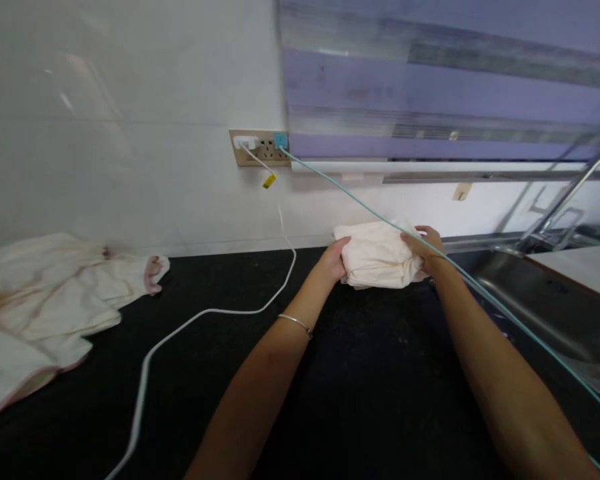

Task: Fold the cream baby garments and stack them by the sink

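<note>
Folded off-white cloth bundle (380, 257): 3 o'clock of view centre, at black smooth tabletop (370, 373), resting or lifted unclear | left hand (336, 259) fingers grasp its 9 o'clock edge, right hand (427, 245) fingers its 3 o'clock edge | best: even pinch, layers squared; mind thin teal cable (360, 200) slanting across view, 11 to 4 o'clock

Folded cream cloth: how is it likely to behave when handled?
The folded cloth would probably sag if held by one edge: its layers look soft and creased. It seems unlikely to roll, being flat and blocky. With left hand and right hand at opposite sides, it may stay folded.
</note>
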`<action>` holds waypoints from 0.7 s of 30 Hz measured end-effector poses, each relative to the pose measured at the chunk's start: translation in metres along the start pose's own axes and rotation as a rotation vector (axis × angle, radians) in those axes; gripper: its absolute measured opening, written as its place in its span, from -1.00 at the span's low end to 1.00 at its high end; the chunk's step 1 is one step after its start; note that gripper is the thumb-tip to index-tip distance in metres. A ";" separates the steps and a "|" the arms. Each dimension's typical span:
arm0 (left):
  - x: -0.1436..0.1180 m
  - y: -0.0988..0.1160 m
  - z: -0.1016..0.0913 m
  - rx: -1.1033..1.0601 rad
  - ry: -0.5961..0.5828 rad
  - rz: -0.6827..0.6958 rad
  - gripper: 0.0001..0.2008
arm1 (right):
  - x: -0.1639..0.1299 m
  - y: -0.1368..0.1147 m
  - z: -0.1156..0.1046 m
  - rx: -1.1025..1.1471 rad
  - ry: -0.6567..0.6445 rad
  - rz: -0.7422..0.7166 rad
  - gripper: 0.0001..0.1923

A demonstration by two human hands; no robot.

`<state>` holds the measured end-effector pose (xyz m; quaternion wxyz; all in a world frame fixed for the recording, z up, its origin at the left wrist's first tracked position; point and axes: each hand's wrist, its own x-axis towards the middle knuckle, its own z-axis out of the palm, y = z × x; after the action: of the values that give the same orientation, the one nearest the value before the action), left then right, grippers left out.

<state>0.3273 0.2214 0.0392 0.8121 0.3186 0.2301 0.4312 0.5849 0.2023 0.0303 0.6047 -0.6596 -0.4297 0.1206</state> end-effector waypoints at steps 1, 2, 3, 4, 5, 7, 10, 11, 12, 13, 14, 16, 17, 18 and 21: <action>0.009 0.002 0.002 0.002 0.002 -0.008 -0.52 | 0.008 0.002 0.000 0.037 0.002 0.021 -0.32; 0.017 0.004 0.003 0.003 0.004 -0.017 -0.53 | 0.016 0.004 -0.001 0.078 -0.011 0.044 -0.28; 0.025 0.004 0.003 0.001 0.015 -0.024 -0.54 | 0.022 0.006 -0.002 0.110 -0.027 0.066 -0.24; 0.033 0.003 0.002 -0.002 0.037 -0.027 -0.53 | 0.028 0.008 -0.003 0.122 -0.041 0.070 -0.22; 0.040 0.002 0.000 -0.007 0.066 -0.028 -0.52 | 0.031 0.010 -0.003 0.111 -0.043 0.066 -0.21; 0.051 -0.003 -0.007 -0.021 0.142 -0.014 -0.47 | 0.035 0.016 -0.003 0.027 -0.013 0.043 -0.24; 0.063 -0.012 -0.019 -0.034 0.224 0.019 -0.42 | 0.031 0.027 0.005 -0.163 0.009 0.005 -0.36; 0.066 -0.015 -0.023 -0.035 0.241 0.032 -0.42 | 0.028 0.030 0.008 -0.218 -0.004 -0.007 -0.40; 0.067 -0.017 -0.026 -0.034 0.256 0.047 -0.43 | 0.026 0.033 0.012 -0.266 -0.018 -0.022 -0.43; 0.069 -0.019 -0.029 -0.033 0.266 0.064 -0.43 | 0.024 0.036 0.015 -0.305 -0.030 -0.044 -0.46; 0.069 -0.021 -0.031 -0.031 0.274 0.081 -0.44 | 0.022 0.038 0.018 -0.339 -0.035 -0.070 -0.48; 0.070 -0.023 -0.033 -0.028 0.277 0.112 -0.46 | 0.021 0.041 0.022 -0.395 -0.026 -0.123 -0.51; 0.070 -0.024 -0.034 -0.028 0.274 0.124 -0.47 | 0.020 0.042 0.023 -0.418 -0.019 -0.142 -0.51; 0.069 -0.025 -0.034 -0.027 0.270 0.132 -0.48 | 0.021 0.042 0.023 -0.438 -0.016 -0.155 -0.52; 0.067 -0.025 -0.035 -0.027 0.250 0.143 -0.49 | 0.020 0.044 0.025 -0.485 -0.018 -0.175 -0.52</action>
<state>0.3536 0.2782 -0.0095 0.7488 0.2669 0.3003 0.5272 0.5979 0.2385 -0.0080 0.4333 -0.7446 -0.5068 -0.0326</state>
